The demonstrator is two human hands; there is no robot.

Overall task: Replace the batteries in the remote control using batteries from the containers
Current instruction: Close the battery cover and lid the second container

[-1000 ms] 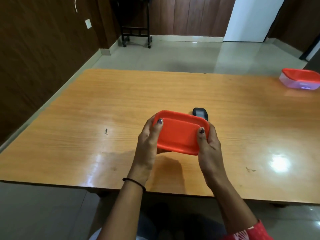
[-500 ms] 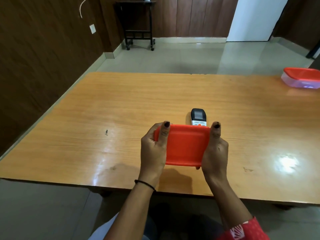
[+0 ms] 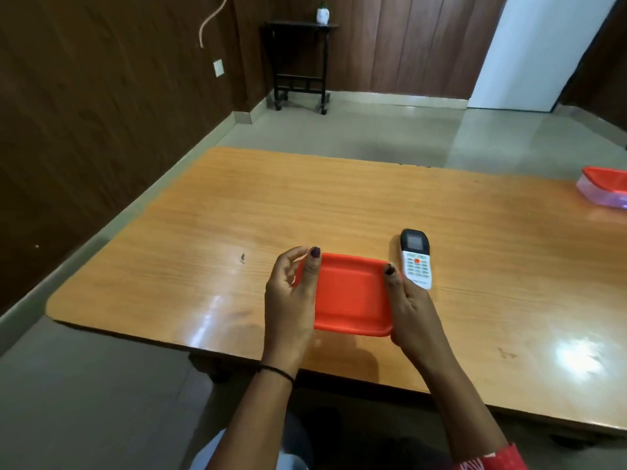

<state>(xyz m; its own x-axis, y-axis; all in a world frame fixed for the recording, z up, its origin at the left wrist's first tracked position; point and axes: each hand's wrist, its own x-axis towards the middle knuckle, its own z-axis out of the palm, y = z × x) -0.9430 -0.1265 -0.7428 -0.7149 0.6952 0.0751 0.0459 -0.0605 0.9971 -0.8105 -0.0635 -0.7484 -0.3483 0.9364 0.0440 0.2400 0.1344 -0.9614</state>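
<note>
Head view. A red container (image 3: 353,293) is gripped at both short ends, over the near middle of the wooden table (image 3: 305,205). Only its flat red top is shown; the body under it is hidden. Whether it is resting on the table or lifted off cannot be told, though a shadow is cast below its near edge.

The left hand (image 3: 288,300) is closed round the container's left end, with the thumb laid on the top near the far left corner and the fingers curled at the side. The right hand (image 3: 410,310) is clamped on the right end, with the thumb tip set at the far right corner and the other fingers hidden. A thin black band (image 3: 276,371) is worn on the left wrist, and a red sleeve (image 3: 492,459) is seen on the right arm.

The remote control (image 3: 415,259) is laid face up on the table, just beside the container's far right corner, with the dark screen end pointed away. Its near end is covered by the right hand; contact with the container cannot be told.

A second red-lidded container (image 3: 604,191) with a clear body is placed at the table's far right, cut by the frame edge, well apart from the hands.

Beyond the table, a black side table (image 3: 300,62) is set against the wood-panelled wall, with a small white pot (image 3: 323,13) on it.
</note>
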